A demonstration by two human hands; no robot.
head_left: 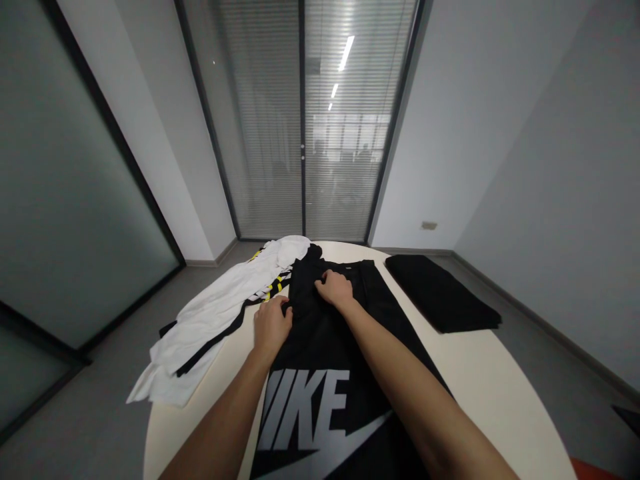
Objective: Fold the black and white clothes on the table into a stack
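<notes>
A black garment with large grey-white NIKE lettering [313, 410] lies lengthwise over the table, its narrower end away from me. My left hand [273, 325] is at its left edge near that far end, with curled fingers pinching the cloth. Farther in, my right hand [335, 288] grips the fabric close to the far edge with bent fingers. My forearms cover part of the garment, and its near end runs out of view. Whether it is a top or trousers I cannot tell.
White clothes [225, 293] with black and yellow trim lie heaped along the left side, partly hanging over the edge. A folded black cloth item [440, 293] sits at the right of the rounded cream table [505, 387]. Behind stand glass panels with blinds [270, 133].
</notes>
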